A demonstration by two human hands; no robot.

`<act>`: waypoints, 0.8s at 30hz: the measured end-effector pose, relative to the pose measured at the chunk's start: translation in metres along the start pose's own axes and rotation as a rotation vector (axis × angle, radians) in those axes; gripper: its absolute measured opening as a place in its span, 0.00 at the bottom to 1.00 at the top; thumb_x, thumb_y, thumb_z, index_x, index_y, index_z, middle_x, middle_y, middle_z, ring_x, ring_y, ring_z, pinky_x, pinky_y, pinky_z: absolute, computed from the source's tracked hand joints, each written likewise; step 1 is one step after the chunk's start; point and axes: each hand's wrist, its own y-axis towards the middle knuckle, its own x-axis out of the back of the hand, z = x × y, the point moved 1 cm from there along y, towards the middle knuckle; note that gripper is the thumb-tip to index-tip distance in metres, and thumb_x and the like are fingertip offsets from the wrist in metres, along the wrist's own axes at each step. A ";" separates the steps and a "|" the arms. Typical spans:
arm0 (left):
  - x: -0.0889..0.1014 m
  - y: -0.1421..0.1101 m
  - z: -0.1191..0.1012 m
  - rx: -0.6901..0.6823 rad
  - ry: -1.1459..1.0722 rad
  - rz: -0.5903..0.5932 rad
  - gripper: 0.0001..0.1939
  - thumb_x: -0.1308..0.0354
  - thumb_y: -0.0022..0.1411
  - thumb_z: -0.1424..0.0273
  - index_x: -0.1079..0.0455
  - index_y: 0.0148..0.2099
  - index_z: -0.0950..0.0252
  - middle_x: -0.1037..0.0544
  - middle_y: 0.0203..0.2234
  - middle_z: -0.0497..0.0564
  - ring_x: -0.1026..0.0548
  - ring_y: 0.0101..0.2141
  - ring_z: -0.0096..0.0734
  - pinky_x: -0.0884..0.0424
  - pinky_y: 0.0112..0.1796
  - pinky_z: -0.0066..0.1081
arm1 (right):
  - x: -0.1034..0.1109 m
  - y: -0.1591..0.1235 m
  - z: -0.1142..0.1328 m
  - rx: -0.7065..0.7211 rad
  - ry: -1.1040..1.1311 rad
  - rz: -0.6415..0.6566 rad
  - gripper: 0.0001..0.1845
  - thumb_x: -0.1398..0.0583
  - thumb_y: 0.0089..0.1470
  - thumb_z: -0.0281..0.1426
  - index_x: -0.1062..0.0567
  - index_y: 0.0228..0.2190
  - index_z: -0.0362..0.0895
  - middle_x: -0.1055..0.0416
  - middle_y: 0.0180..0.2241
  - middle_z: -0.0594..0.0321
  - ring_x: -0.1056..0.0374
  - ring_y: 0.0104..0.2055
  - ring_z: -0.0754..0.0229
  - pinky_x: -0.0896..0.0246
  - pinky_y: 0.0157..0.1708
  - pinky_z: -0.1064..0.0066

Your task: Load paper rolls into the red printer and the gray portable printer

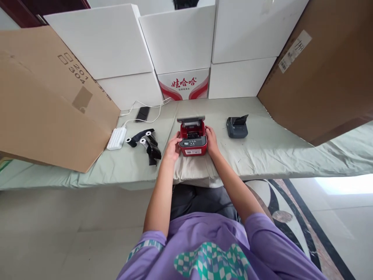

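Note:
A red and dark grey label printer (192, 142) sits on the cloth in front of me, its lid (190, 119) raised and its red inner compartment showing. My left hand (174, 147) grips the printer's left side. On the opposite side, my right hand (212, 140) holds the casing with its fingers along the edge. Left of my left hand lie black ribbon rolls (152, 149) with white cores, their loose ends spread on the cloth. A smaller dark printer (237, 130) stands to the right, with a black strip sticking up from its top.
A white power strip (117, 138) with a white cable and a black phone (142, 114) lie at the left. White boxes (180, 41) line the back of the cloth-covered table (262, 155). Large brown cardboard panels stand at the left (43, 97) and right (329, 70).

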 end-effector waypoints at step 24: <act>0.006 -0.007 0.020 -0.220 0.165 0.002 0.26 0.35 0.60 0.60 0.23 0.60 0.61 0.18 0.53 0.54 0.20 0.53 0.43 0.24 0.52 0.35 | 0.003 0.000 0.018 0.023 0.108 0.136 0.26 0.38 0.53 0.47 0.24 0.48 0.47 0.23 0.56 0.55 0.30 0.60 0.46 0.37 0.63 0.53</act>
